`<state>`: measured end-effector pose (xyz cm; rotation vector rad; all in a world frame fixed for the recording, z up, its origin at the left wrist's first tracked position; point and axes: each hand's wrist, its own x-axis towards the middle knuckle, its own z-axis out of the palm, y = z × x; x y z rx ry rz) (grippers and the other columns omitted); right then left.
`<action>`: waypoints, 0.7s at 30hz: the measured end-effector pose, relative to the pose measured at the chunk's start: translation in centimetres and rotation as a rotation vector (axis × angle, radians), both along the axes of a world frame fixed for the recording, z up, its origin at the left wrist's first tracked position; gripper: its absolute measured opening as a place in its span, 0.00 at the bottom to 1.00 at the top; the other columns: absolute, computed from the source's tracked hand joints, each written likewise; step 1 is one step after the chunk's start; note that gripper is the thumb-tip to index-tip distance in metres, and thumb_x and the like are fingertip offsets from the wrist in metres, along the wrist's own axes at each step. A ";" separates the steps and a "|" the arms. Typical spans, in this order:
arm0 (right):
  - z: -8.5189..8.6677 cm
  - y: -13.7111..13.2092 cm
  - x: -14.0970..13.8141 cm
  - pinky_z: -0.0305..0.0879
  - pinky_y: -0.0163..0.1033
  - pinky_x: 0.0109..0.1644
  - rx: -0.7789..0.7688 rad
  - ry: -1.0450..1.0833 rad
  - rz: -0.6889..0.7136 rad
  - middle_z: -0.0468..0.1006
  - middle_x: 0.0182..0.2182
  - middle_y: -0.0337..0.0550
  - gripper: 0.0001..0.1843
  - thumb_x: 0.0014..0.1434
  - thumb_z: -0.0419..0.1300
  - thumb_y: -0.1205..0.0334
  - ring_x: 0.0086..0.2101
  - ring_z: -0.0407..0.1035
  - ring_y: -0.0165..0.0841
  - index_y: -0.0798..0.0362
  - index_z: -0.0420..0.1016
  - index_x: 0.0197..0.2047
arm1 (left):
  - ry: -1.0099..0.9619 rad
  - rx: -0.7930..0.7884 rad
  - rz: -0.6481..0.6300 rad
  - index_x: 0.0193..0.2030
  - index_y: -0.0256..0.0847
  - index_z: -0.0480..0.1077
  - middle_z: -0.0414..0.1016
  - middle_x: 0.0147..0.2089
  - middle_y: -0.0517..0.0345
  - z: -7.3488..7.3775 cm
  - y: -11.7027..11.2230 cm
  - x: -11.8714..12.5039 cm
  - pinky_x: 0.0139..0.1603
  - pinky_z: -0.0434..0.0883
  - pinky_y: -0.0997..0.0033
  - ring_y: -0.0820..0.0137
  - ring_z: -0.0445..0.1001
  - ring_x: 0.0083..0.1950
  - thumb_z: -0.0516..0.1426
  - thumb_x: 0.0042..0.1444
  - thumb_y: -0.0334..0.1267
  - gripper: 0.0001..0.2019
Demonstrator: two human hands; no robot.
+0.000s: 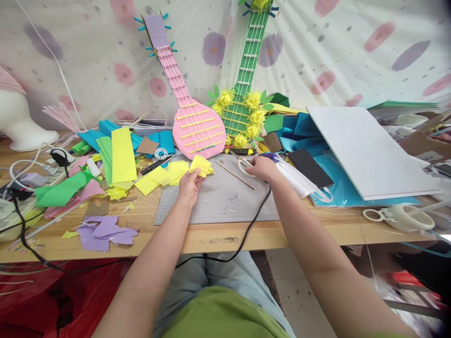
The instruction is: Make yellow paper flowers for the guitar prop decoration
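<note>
My left hand (189, 184) pinches a folded yellow paper piece (201, 165) over the grey cutting mat (225, 197). More yellow paper pieces (165, 176) lie just left of it. My right hand (262, 168) rests closed on the white-handled scissors (244, 164) at the mat's far edge, fingers through or around the handle. A thin wooden stick (235, 175) lies on the mat between my hands. A pink paper guitar (192, 112) and a green paper guitar (244, 84) with yellow paper flowers lean against the backdrop behind.
Paper scraps in green, blue, pink and purple (102, 230) litter the wooden table (317, 230) at left. A white foam board (369, 150) lies at right over blue paper, a tape roll (410, 217) near it. A black cable (246, 230) runs off the table's front edge.
</note>
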<state>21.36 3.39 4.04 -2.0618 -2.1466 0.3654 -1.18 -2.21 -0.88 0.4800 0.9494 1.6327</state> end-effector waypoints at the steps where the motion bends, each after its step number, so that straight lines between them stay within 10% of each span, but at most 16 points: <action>1: 0.2 -0.5 0.7 0.62 0.38 0.36 -0.037 0.111 0.045 0.75 0.31 0.50 0.10 0.49 0.57 0.60 0.35 0.69 0.39 0.57 0.72 0.31 | -0.025 -0.003 0.005 0.33 0.35 0.70 0.77 0.32 0.57 0.1 0.0 0.0 0.40 0.72 0.71 0.75 0.75 0.31 0.60 0.45 0.30 0.07; 6: -0.8 -2.2 1.3 0.61 0.34 0.34 -0.244 0.684 0.388 0.72 0.32 0.42 0.19 0.47 0.59 0.51 0.32 0.65 0.31 0.55 0.65 0.39 | -0.102 0.010 0.032 0.32 0.36 0.69 0.77 0.32 0.58 0.5 0.0 -0.2 0.45 0.71 0.68 0.75 0.75 0.32 0.58 0.48 0.28 0.04; 21: 0.1 -2.4 -2.3 0.53 0.34 0.31 -0.531 0.557 0.824 0.59 0.26 0.35 0.30 0.50 0.51 0.34 0.27 0.54 0.26 0.56 0.61 0.37 | -0.166 0.048 -0.023 0.31 0.35 0.71 0.77 0.33 0.56 0.3 0.0 -0.2 0.48 0.72 0.66 0.74 0.75 0.35 0.57 0.48 0.26 0.04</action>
